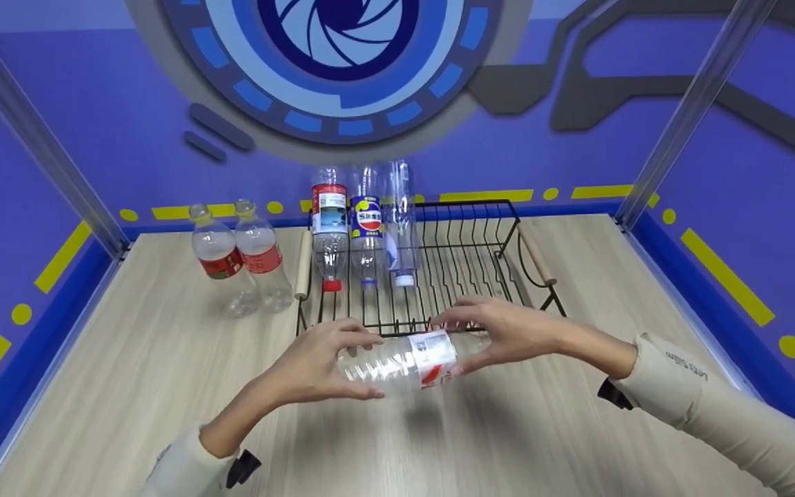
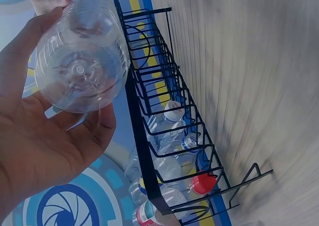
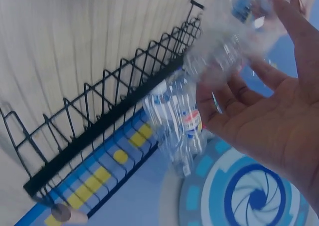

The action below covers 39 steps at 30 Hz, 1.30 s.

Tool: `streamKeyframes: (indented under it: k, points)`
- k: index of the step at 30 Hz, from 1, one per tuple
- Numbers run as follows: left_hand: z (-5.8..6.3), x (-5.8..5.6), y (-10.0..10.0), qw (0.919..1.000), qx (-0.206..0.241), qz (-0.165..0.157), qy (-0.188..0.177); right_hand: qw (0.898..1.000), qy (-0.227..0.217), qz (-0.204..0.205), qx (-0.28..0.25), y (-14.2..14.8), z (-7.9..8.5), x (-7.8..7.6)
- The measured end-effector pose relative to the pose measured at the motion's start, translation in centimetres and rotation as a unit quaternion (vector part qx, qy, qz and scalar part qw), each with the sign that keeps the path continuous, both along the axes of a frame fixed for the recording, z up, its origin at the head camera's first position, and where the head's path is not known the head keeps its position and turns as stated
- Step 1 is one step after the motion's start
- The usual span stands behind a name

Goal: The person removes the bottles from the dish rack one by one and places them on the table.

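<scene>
A clear plastic bottle (image 1: 387, 364) with a white and red label lies sideways in the air before the wire rack's front edge. My left hand (image 1: 315, 362) holds its base end between thumb and fingers. Around the label and neck end, my right hand (image 1: 508, 331) grips it; the neck is partly hidden by that hand. The left wrist view looks straight at the ridged bottle base (image 2: 82, 71). In the right wrist view, the bottle (image 3: 214, 56) is blurred.
The black wire rack (image 1: 466, 245) with wooden handles holds a red-labelled bottle (image 1: 329, 207), a blue-and-yellow-labelled bottle (image 1: 368, 217) and a clear bottle (image 1: 401, 214), caps toward me. Left of it, two capless bottles (image 1: 214, 252) stand on the wooden table (image 1: 163, 379). Printed panels (image 1: 94, 103) enclose the table.
</scene>
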<state>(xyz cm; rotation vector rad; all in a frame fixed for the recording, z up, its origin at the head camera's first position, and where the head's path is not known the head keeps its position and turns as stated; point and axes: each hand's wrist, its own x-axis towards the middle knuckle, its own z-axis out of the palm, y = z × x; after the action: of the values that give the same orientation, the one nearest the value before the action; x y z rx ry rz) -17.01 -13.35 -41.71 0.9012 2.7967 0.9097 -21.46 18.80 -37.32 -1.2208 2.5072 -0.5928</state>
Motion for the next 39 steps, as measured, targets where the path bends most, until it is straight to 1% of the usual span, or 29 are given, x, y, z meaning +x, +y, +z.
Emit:
streamKeyframes:
  k: [3, 4, 7, 9, 12, 16, 19, 21, 25, 28, 30, 33, 37, 39]
  points:
    - [0.0, 0.0, -0.4, 0.9999, 0.001, 0.014, 0.01, 1.0, -0.007, -0.004, -0.018, 1.2, 1.1, -0.8]
    - [-0.1, 0.0, -0.6, 0.9997, 0.002, 0.019, 0.012, 1.0, -0.004, -0.009, -0.025, 1.7, 1.5, -1.1]
    - [-0.1, 0.0, -1.1, 0.9994, 0.01, 0.032, 0.012, 0.998, 0.0, -0.032, -0.05, 3.6, 2.3, -2.5]
    - [-0.2, 0.0, -1.5, 0.999, 0.021, 0.038, 0.01, 0.996, -0.006, -0.05, -0.068, 5.0, 2.5, -3.6]
    - [-0.3, 0.0, -1.9, 0.9982, 0.035, 0.049, 0.004, 0.993, -0.025, -0.083, -0.082, 7.0, 2.3, -5.3]
    - [-0.3, 0.0, -2.6, 0.9972, 0.041, 0.062, -0.001, 0.988, -0.042, -0.125, -0.084, 9.4, 1.4, -7.0]
    - [-0.2, 0.0, -3.2, 0.9962, 0.051, 0.07, -0.006, 0.986, -0.039, -0.141, -0.081, 11.0, 0.5, -7.7]
    - [-0.2, 0.1, -3.6, 0.9942, 0.066, 0.082, -0.018, 0.986, -0.031, -0.146, -0.078, 11.9, 0.0, -8.2]
    - [0.0, 0.1, -4.2, 0.9864, 0.101, 0.121, -0.047, 0.986, -0.011, -0.147, -0.074, 13.2, -1.1, -9.0]
    - [0.0, 0.0, -4.6, 0.9794, 0.125, 0.147, -0.06, 0.986, -0.007, -0.151, -0.068, 13.9, -1.6, -9.5]
    - [-0.1, 0.0, -5.0, 0.9754, 0.143, 0.158, -0.059, 0.986, -0.011, -0.156, -0.062, 14.2, -1.7, -9.7]
    - [-0.4, 0.1, -5.6, 0.9687, 0.175, 0.169, -0.047, 0.984, -0.033, -0.165, -0.05, 14.6, -1.9, -10.0]
    - [-0.6, 0.2, -6.4, 0.956, 0.216, 0.195, -0.035, 0.983, -0.061, -0.168, -0.047, 14.9, -2.2, -10.2]
    - [-0.6, 0.2, -6.9, 0.9483, 0.235, 0.211, -0.035, 0.982, -0.072, -0.168, -0.047, 15.0, -2.4, -10.4]
